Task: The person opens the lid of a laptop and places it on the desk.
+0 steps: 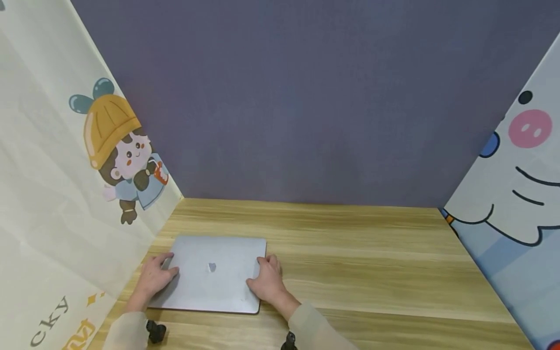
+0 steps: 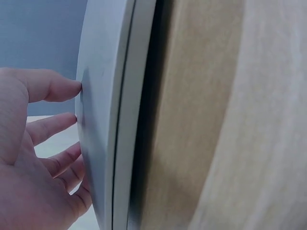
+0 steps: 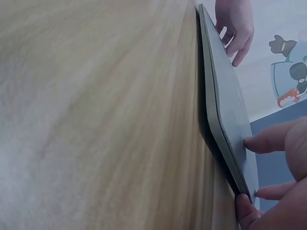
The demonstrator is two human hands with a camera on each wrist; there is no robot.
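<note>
A silver laptop with its lid closed and a logo in the middle lies at the left part of the wooden table. My left hand grips its left side, thumb on the lid; in the left wrist view the lower fingers pass behind the lid's edge. At the opposite side my right hand holds the right edge. The right wrist view shows the right thumb and a finger on the lid, with another finger against the rim. A dark gap or shadow runs along the laptop's underside.
The wooden table extends to the right of the laptop. A grey-blue panel stands behind it. Printed cartoon sheets flank both sides, the left sheet close to my left hand, the right sheet farther off.
</note>
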